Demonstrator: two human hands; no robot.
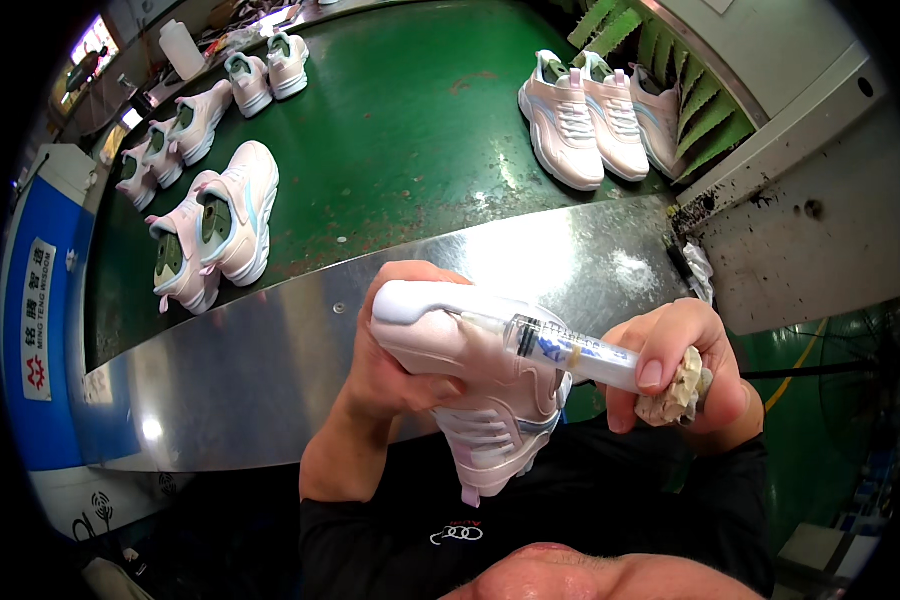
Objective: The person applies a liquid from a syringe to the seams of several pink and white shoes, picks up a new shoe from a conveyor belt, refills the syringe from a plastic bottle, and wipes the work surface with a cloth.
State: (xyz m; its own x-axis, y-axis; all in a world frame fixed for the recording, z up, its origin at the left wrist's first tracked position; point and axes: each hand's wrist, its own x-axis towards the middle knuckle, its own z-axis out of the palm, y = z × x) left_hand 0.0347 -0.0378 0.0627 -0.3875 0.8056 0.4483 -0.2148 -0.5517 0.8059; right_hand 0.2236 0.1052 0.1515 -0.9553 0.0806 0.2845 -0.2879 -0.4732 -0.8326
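A pale pink sneaker (438,350) is tilted in front of my chest, its white sole edge turned up and its laces facing down toward me. My left hand (385,368) is wrapped round its left end, thumb across the upper. In my right hand (708,345) is a clear plastic syringe (600,358), held almost level. Its narrow tip points left and meets the seam between sole and upper, as far as I can see. A lump of crumpled off-white material (678,392) covers the syringe's rear end, under my right fingers.
A steel ledge (300,370) borders the green conveyor belt (400,130). More pink sneakers (245,215) stand along the belt's left side. Another group (570,125) stands at the right, beside green hanging strips (710,110) at a machine opening. A white bottle (181,50) is at the far left.
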